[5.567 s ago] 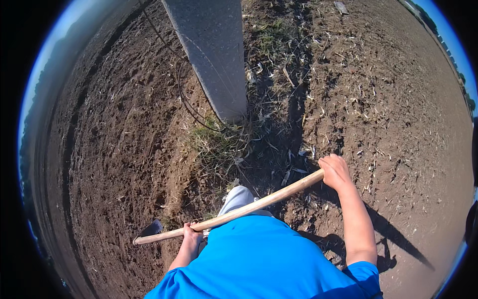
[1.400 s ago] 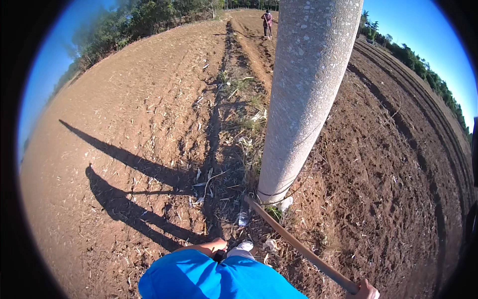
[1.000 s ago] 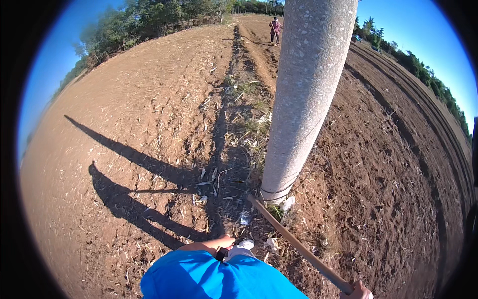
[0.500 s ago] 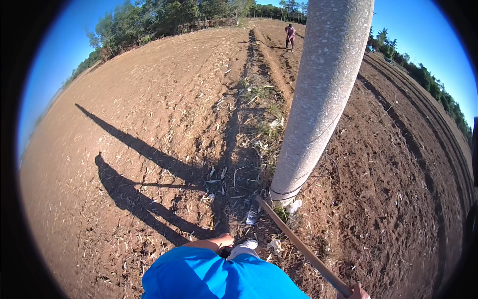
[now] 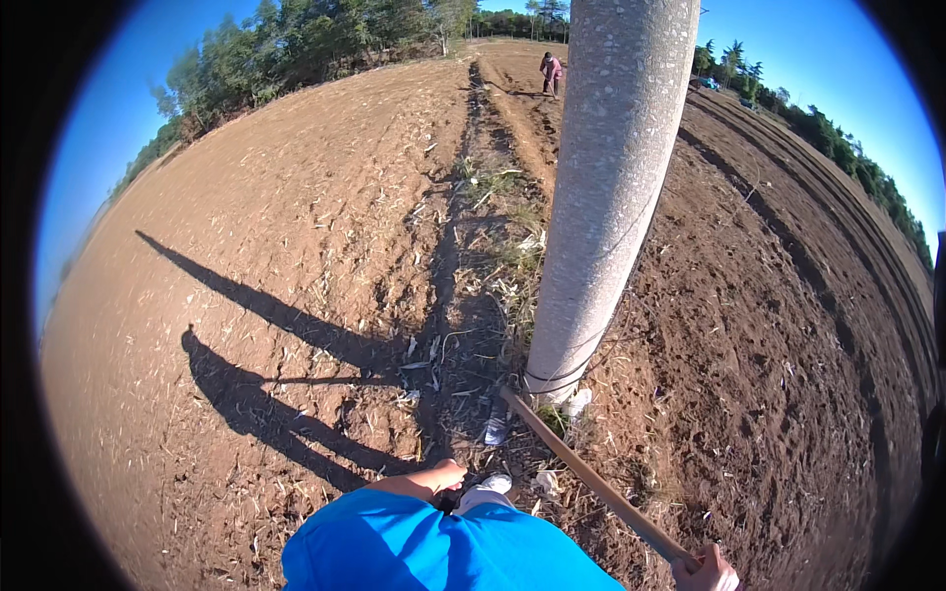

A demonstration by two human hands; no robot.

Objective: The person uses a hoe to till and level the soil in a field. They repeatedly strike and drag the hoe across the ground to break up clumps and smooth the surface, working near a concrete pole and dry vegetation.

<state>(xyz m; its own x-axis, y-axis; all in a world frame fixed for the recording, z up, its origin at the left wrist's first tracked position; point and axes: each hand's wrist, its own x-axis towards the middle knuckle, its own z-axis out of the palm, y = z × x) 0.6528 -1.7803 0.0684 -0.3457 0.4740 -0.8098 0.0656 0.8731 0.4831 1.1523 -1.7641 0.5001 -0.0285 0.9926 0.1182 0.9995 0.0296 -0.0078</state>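
A long wooden handle slants from beside the pole's base down to my right hand, which is closed around its near end at the lower edge. What sits at the handle's far end cannot be made out. My left hand hangs in front of my blue shirt, with its fingers curled in; anything inside them is hidden. Just below it shows my light shoe. A thick concrete pole rises from the soil beyond, with a dark wire wrapped around its foot.
Pale scraps and dry stalks litter the brown tilled soil. A strip of weeds runs away behind the pole. Far off, another person bends over the field. Trees line the far edge. Long shadows stretch leftward.
The pole and field have shifted slightly left and down in view. My right hand shows more fully, still on the handle. The distant person has bent lower.
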